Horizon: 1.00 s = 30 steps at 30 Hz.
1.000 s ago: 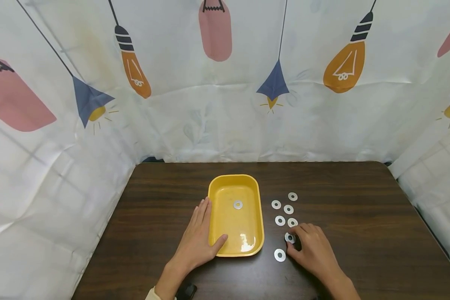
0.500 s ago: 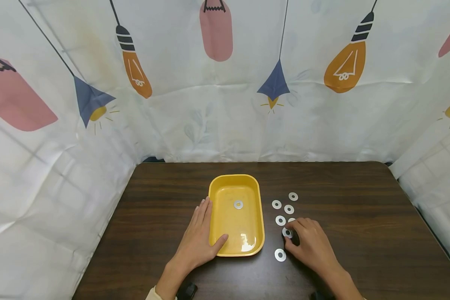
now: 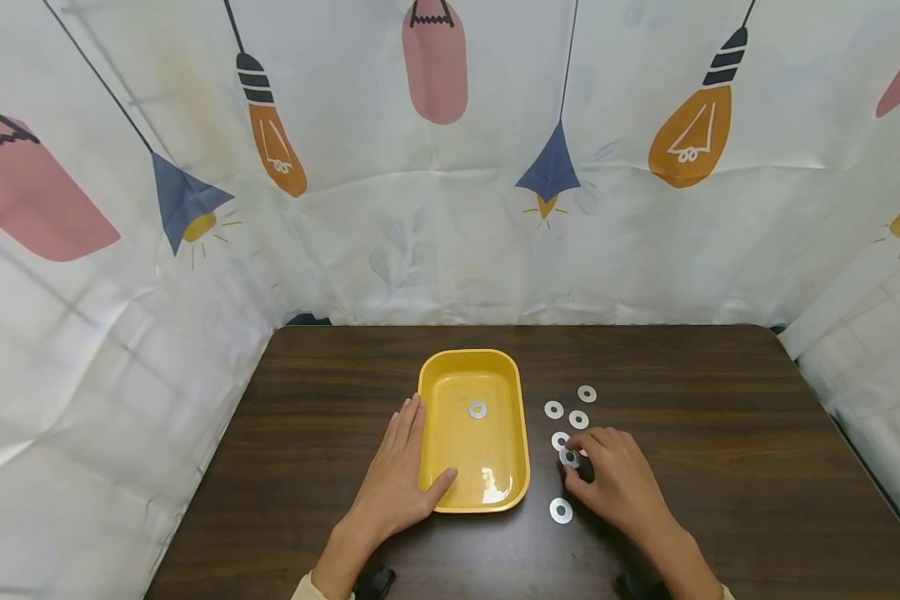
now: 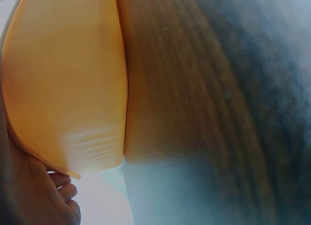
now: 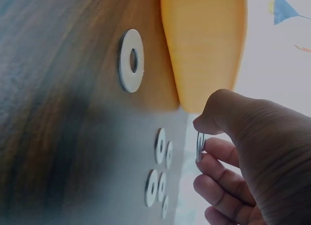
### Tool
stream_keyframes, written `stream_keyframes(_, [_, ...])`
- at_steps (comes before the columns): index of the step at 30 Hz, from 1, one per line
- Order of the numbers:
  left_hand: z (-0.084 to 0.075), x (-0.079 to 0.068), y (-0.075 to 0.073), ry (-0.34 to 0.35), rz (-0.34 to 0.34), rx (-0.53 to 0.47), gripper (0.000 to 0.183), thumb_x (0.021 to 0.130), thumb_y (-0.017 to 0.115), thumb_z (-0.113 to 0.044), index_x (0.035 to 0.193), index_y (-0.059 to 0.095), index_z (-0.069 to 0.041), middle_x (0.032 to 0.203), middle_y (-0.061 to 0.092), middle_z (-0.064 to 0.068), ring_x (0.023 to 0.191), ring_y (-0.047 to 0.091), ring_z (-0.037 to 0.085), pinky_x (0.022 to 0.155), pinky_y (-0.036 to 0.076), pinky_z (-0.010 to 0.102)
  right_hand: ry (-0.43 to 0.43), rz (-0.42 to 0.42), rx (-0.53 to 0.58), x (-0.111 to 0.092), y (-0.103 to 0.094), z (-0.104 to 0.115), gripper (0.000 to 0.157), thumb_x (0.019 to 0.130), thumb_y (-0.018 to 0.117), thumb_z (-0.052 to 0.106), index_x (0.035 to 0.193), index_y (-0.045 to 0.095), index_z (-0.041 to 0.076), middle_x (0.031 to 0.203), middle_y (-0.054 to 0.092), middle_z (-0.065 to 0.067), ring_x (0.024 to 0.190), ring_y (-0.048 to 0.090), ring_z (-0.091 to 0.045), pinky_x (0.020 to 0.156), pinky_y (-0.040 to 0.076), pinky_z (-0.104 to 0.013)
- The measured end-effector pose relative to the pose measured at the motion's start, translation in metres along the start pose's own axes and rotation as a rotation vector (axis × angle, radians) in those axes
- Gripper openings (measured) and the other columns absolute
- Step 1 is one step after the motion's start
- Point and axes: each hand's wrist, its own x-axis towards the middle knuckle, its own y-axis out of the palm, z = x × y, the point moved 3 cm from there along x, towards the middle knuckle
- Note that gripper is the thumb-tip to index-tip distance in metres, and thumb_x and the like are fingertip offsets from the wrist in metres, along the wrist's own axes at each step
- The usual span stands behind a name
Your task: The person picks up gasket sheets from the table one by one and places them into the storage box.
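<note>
My right hand (image 3: 613,471) pinches a flat metal washer (image 3: 563,457) between thumb and fingertips, and the right wrist view shows that washer edge-on (image 5: 199,148), raised off the table. In the head view it overlaps another washer lying behind it. My left hand (image 3: 399,467) rests along the left side of a yellow tray (image 3: 468,475), fingers straight and thumb over the near left rim. One washer (image 3: 471,410) lies inside the tray. In the left wrist view the tray's outer wall (image 4: 68,79) rises beside the palm.
Several loose washers lie on the dark wooden table (image 3: 720,433) right of the tray, one (image 3: 553,511) nearer me and the others farther back. A white curtain (image 3: 450,250) with printed lamps hangs behind the table and along both sides.
My right hand has moved left and slightly away from me, carrying the pinched washer from its earlier place toward the tray. My left hand and the tray stay put.
</note>
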Motion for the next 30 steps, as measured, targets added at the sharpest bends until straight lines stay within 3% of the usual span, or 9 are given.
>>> stream_keyframes(6, [0.001,0.001,0.001,0.006,-0.002,0.009,0.106,0.094,0.067,-0.056,0.17,0.013,-0.005,0.181,0.008,0.006,0.168,0.014,0.025,0.135,0.021,0.05,-0.032,-0.019,0.0,0.006,0.001,0.001,0.026,0.071,0.089,0.018,0.093,0.076,0.013,0.089,0.074,0.001,0.087,0.069,-0.02,0.09,0.058,-0.049])
stream_keyframes(14, [0.001,0.0,0.001,0.006,0.0,0.002,0.107,0.094,0.067,-0.056,0.17,0.012,-0.005,0.181,0.008,0.006,0.168,0.014,0.025,0.136,0.021,0.051,-0.031,-0.02,0.0,0.014,0.001,0.003,0.025,0.072,0.089,0.018,0.093,0.077,0.012,0.088,0.073,0.0,0.088,0.07,-0.024,0.088,0.058,-0.05])
stream_keyframes(21, [0.0,0.0,0.003,0.01,-0.008,-0.005,0.107,0.094,0.068,-0.055,0.17,0.013,-0.005,0.181,0.009,0.006,0.168,0.014,0.024,0.134,0.02,0.05,-0.062,-0.05,0.05,0.022,-0.002,0.001,0.024,0.071,0.088,0.014,0.093,0.076,0.012,0.09,0.075,0.001,0.088,0.071,-0.021,0.083,0.058,-0.048])
stream_keyframes(30, [0.0,0.001,0.002,0.016,-0.013,0.006,0.107,0.094,0.068,-0.055,0.17,0.013,-0.005,0.181,0.009,0.006,0.168,0.014,0.024,0.136,0.018,0.046,-0.032,0.0,0.082,0.033,-0.003,0.001,0.023,0.075,0.089,0.016,0.095,0.078,0.013,0.094,0.077,0.002,0.09,0.07,-0.018,0.087,0.059,-0.049])
